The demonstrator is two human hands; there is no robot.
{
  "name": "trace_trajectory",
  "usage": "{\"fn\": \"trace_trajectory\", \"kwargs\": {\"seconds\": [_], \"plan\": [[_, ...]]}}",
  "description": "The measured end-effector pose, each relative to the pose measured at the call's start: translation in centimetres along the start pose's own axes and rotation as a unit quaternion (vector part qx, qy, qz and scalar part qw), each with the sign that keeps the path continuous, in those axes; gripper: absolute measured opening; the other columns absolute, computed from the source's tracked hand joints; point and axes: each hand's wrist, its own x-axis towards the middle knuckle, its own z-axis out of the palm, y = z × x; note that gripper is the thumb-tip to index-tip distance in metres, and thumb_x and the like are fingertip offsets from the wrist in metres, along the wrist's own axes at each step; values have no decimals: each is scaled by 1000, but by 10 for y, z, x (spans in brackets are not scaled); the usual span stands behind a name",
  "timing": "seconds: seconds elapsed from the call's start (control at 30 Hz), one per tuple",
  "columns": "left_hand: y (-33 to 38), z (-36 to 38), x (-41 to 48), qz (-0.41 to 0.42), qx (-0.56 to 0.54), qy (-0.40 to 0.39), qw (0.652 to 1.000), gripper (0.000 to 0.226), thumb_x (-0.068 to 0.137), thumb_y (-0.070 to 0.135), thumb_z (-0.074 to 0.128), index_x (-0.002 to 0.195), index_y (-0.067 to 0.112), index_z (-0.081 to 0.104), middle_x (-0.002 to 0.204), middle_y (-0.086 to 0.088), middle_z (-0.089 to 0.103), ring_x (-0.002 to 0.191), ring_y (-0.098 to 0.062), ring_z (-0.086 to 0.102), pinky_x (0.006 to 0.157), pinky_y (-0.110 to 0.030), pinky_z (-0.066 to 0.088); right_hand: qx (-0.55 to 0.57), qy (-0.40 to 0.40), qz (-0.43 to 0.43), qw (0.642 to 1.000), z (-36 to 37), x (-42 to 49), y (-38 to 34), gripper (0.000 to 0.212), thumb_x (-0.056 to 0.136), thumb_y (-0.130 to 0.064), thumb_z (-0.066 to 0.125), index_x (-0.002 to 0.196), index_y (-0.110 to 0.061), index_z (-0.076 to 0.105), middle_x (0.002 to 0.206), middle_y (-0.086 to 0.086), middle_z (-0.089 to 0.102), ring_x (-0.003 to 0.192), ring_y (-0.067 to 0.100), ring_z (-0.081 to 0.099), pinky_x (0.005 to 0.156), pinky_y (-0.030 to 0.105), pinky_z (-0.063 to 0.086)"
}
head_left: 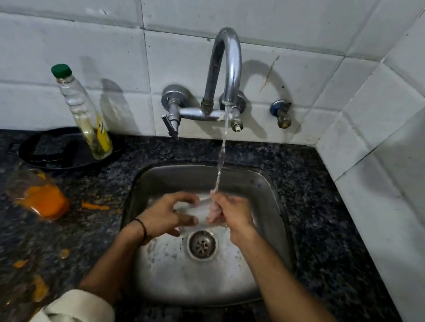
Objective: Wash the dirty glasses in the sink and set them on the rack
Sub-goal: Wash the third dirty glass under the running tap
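A clear glass (195, 210) lies sideways over the steel sink (268, 193), held between both hands under running water from the tap (226, 64). My left hand (166, 215) grips its left end with fingers curled round it. My right hand (229, 210) is at its right end with fingers inside the mouth; the stream lands there. A second glass (40, 195), holding orange liquid, lies tipped on the counter to the left. No rack is in view.
Orange spills (95, 205) dot the dark granite counter (331, 227). A black pan (56, 151) sits at the back left with a green-capped bottle (84, 114) leaning in it. Tiled walls close the back and right. The drain (202, 244) is uncovered.
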Motion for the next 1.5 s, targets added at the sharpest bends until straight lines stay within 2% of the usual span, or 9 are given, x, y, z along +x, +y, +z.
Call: {"fn": "trace_trajectory", "kwargs": {"seconds": [0.07,0.13,0.27,0.5,0.63,1.0,1.2,1.33,1.5], "plan": [[-6,-3,2,-31,2,-61,998,46,87,4,67,127,27,58,121,7,64,101,-16,66,74,-32,58,-291,11,-131,948,4,-4,-12,33,87,-36,69,63,-13,65,58,3,65,48,18,63,54,32,54],[-1,-9,12,-29,-1,-26,999,46,92,4,59,134,21,52,120,1,66,102,-16,65,74,-31,56,-516,4,-233,825,8,-15,-24,36,88,-38,64,61,-16,58,56,-4,55,56,14,57,56,30,42],[39,-25,36,46,-95,202,974,37,95,16,62,129,8,51,105,-10,68,93,-26,69,80,-47,60,-614,-23,-336,714,14,-34,-43,35,93,-37,57,65,-16,51,70,0,56,77,27,55,74,35,27],[85,-48,69,83,17,358,930,33,86,35,56,89,4,65,73,-14,71,66,-32,71,67,-47,61,-597,-3,-378,708,19,-48,-67,50,97,-41,55,58,-20,33,60,-4,37,67,21,39,72,30,26],[86,-42,63,79,168,398,898,30,97,24,52,111,0,62,107,-27,66,101,-47,61,87,-48,49,-588,6,-392,708,21,-52,-73,47,97,-42,54,59,-19,38,56,-5,34,64,19,39,69,29,26],[90,-42,60,35,293,382,876,29,101,25,46,114,0,55,110,-25,64,103,-44,61,82,-46,48,-483,35,-405,775,23,-47,-80,51,92,-43,60,51,-16,47,51,1,54,53,19,56,57,32,47],[60,-23,19,53,27,239,969,40,92,46,62,100,8,71,95,-13,74,96,-32,69,87,-40,55,4,9,-192,981,10,-36,-70,33,91,-16,68,60,-8,61,51,6,58,38,19,51,43,24,44],[50,15,-35,129,-247,179,944,24,89,24,70,109,11,71,100,-8,76,96,-22,72,84,-36,57,170,-17,-2,985,8,-36,-50,24,92,-19,64,69,-13,58,53,1,56,42,13,50,50,24,43],[43,44,-59,249,-168,191,935,55,73,-9,78,120,15,61,109,6,73,102,-8,68,86,-19,53,300,-62,171,936,18,-37,-13,36,90,-32,55,107,-3,70,98,21,74,89,32,69,84,43,57]]}}
